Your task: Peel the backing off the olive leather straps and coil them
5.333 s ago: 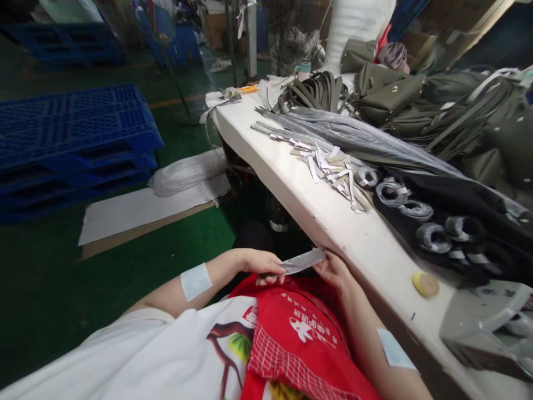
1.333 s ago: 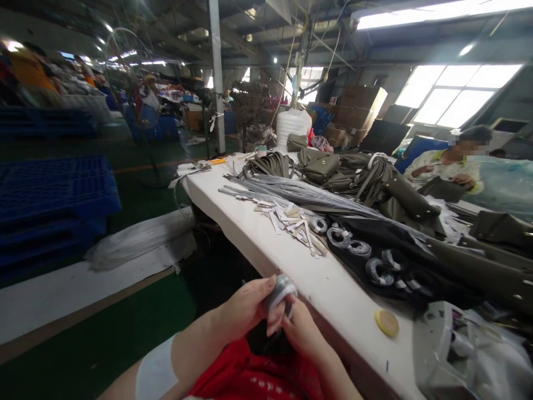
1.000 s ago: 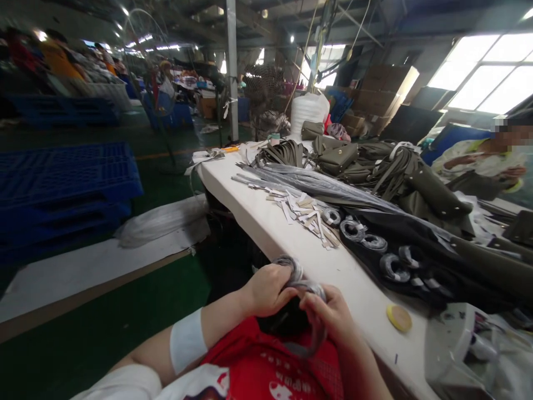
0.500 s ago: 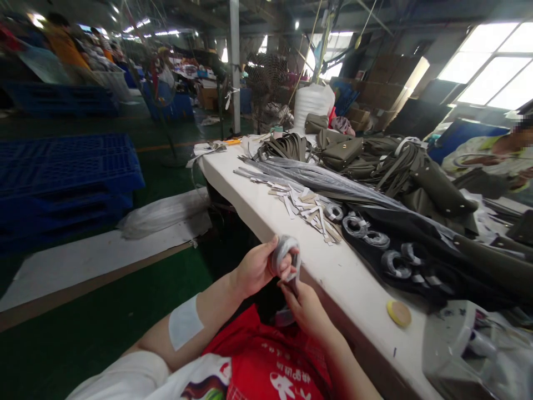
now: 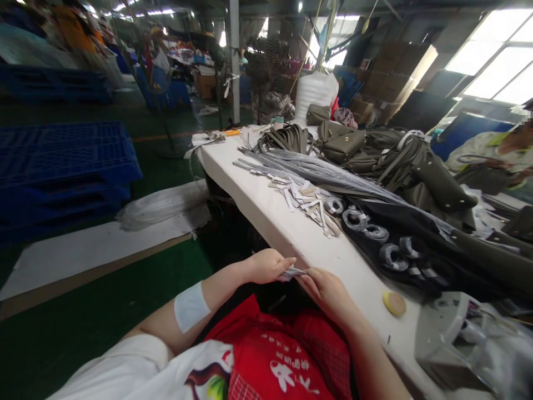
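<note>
Between my hands, just off the near table edge, is a coiled strap in clear plastic (image 5: 292,272), seen nearly edge-on. My left hand (image 5: 268,266) is closed on its left side, with the thumb lying along the top. The fingers of my right hand (image 5: 327,287) pinch its right end. Similar wrapped coils (image 5: 355,219) lie on black material (image 5: 366,253) across the table. Beside them is a pile of white and beige paper strips (image 5: 310,203). Long plastic-sleeved straps (image 5: 316,172) stretch behind the pile.
The white table (image 5: 266,214) runs away from me. A tape roll (image 5: 394,304) and a grey-white tape dispenser (image 5: 441,328) stand at right. Olive bags (image 5: 341,144) are heaped at the back. Blue pallets (image 5: 62,161) are at left; a co-worker (image 5: 487,150) sits across the table.
The coil has turned from facing me to nearly edge-on and sits slightly lower. My right hand has moved up and right, from beneath the coil to its right end.
</note>
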Demonstrator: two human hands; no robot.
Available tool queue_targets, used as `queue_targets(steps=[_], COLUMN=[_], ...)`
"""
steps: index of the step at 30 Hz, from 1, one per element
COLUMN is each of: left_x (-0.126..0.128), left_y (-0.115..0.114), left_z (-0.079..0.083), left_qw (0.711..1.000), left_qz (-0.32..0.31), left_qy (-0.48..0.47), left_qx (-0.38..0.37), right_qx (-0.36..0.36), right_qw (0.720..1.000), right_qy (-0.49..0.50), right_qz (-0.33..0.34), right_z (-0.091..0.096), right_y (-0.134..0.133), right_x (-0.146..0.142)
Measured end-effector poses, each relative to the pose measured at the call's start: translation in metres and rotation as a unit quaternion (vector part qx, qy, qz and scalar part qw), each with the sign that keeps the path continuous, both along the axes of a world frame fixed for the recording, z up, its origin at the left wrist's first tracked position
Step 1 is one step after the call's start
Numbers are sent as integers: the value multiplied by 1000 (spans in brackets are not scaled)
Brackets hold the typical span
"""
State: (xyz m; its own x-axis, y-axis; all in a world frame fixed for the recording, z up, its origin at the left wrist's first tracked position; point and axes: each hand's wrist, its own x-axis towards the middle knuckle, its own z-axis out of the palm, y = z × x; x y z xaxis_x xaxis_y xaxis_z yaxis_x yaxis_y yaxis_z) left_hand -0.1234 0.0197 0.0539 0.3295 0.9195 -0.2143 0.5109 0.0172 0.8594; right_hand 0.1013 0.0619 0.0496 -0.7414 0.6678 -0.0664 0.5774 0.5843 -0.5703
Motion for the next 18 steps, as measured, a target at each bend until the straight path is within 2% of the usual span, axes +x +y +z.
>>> queue_targets(steps=[2,4,6,9,11,12,14,16,18], left_x=[0,5,14,33,41,44,45,44,43], left_y=[3,3,3,0,-2,-3,-4,-3,-3], left_z=[-3,-7,-12,-16,-18,-19,-23,-27,-30], left_qw=[988,955,903,810,764,752,761,811,876], left_qz=[-10,12,59,136,163,164,153,173,205], left_qy=[-109,-237,-372,-532,-588,-601,-591,-529,-428], left_qx=[-112,-178,-204,-205,-207,-213,-220,-181,-86], right_qx=[-21,-72,-139,-225,-239,-229,-187,-155,-148], right_qw=[1000,995,974,921,900,899,914,939,961], right_qy=[6,70,167,277,308,317,312,267,195], right_qz=[-4,-24,-62,-154,-196,-200,-181,-151,-126], right_z=[-10,-20,-30,-43,-48,-48,-45,-38,-32], right_y=[-3,-9,-18,-29,-30,-28,-21,-14,-9], right_x=[-3,-9,-19,-35,-39,-38,-30,-18,-7])
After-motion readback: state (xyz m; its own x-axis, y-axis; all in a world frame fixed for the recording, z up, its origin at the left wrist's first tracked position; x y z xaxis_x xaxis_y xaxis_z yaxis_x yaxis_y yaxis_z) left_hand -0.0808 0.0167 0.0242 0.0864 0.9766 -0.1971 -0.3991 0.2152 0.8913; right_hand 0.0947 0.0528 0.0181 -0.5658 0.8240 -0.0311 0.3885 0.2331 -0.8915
